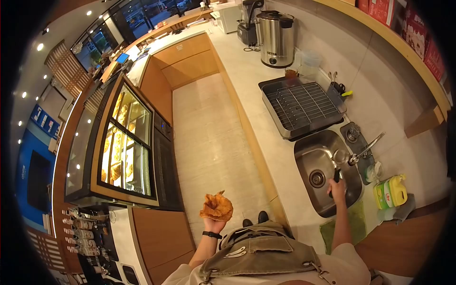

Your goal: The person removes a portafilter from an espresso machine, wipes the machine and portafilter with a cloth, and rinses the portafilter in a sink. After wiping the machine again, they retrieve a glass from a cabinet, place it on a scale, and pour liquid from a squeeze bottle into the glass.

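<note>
A crumpled orange-brown thing (pixel 217 207) sat on top of the left hand (pixel 215 225), rising above fingers it largely hid, so I could not tell how far they had closed; it was out over the floor (pixel 209 118), clear of the worktop (pixel 237 64). The right hand (pixel 337 188) had its fingers clamped around a black-handled utensil (pixel 337 175), inside the sink (pixel 308 156) and just beside its drain (pixel 317 179). The tap (pixel 365 151) rose at the sink's wall-side edge, near that utensil. Beyond the sink's far edge lay a wire dish rack (pixel 304 105), and farther along, near the worktop's wall-side edge, stood a steel urn (pixel 276 42). A yellow-green jug (pixel 391 193) stood past the sink's near wall-side corner, a green cloth (pixel 346 227) by its near edge. Across the pale aisle, a lit display case (pixel 126 142) held food behind glass
</note>
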`<state>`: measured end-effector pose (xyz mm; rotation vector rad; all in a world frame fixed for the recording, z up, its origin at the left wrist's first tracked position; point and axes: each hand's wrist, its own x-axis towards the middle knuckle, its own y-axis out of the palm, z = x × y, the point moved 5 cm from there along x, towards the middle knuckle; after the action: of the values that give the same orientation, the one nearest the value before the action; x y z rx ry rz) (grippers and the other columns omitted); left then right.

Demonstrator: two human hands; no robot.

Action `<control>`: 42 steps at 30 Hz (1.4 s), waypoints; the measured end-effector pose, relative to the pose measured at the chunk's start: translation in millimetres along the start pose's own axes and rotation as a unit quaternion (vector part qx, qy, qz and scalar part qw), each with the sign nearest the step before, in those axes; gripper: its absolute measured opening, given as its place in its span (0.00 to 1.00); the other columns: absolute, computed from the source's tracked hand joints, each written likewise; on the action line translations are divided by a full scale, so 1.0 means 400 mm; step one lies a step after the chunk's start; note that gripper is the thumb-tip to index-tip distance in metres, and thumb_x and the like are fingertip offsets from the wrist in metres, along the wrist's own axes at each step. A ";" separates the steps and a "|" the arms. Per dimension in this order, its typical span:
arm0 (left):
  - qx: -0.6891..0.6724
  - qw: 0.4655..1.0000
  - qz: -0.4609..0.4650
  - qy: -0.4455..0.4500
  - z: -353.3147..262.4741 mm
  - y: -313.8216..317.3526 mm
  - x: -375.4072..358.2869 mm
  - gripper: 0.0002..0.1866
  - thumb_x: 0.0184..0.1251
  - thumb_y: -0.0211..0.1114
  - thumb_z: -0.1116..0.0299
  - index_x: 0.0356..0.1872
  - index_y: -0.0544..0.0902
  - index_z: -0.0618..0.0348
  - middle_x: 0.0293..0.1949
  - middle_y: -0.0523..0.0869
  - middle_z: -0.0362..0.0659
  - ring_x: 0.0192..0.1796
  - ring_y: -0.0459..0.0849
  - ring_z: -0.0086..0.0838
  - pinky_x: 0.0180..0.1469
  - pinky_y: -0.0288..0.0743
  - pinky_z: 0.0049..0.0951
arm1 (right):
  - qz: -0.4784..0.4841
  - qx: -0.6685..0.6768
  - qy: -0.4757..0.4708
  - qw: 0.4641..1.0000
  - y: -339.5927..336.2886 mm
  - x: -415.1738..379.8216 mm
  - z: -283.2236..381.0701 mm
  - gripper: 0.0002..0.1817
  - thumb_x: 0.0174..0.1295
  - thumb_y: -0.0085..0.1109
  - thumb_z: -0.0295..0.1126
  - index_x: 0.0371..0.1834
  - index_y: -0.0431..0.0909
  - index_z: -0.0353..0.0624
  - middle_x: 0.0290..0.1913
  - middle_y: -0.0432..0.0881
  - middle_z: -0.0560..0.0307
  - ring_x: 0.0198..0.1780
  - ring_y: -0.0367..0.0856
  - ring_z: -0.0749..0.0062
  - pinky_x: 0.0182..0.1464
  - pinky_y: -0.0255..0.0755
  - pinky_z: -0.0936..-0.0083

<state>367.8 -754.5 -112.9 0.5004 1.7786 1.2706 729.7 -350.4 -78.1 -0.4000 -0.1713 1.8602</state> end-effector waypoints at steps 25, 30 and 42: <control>0.091 0.991 0.096 -0.033 -0.029 0.086 0.099 0.25 0.80 0.56 0.50 0.69 0.76 0.52 0.68 0.79 0.44 0.71 0.76 0.41 0.75 0.69 0.50 | -0.056 0.141 -0.137 0.979 -0.050 -0.009 0.337 0.17 0.66 0.71 0.40 0.28 0.73 0.47 0.16 0.75 0.65 0.17 0.74 0.81 0.21 0.64 0.80; 0.095 0.991 0.085 -0.043 -0.028 0.084 0.108 0.24 0.79 0.58 0.51 0.68 0.77 0.53 0.68 0.79 0.45 0.70 0.76 0.43 0.75 0.68 0.52 | -0.008 0.147 -0.140 0.979 0.029 0.076 0.084 0.16 0.67 0.68 0.38 0.23 0.76 0.45 0.21 0.77 0.66 0.26 0.75 0.80 0.34 0.69 0.77; 0.087 0.995 0.027 -0.036 -0.040 0.057 0.113 0.22 0.81 0.55 0.53 0.66 0.78 0.51 0.67 0.80 0.44 0.68 0.78 0.41 0.73 0.71 0.50 | -0.005 -0.083 0.050 0.995 0.089 0.027 -0.004 0.23 0.62 0.65 0.41 0.13 0.75 0.39 0.12 0.76 0.57 0.14 0.74 0.70 0.23 0.68 0.70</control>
<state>326.6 -721.3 -109.6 0.6883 1.8340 1.1248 695.7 -351.9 -92.8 -0.6048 -0.2592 1.8172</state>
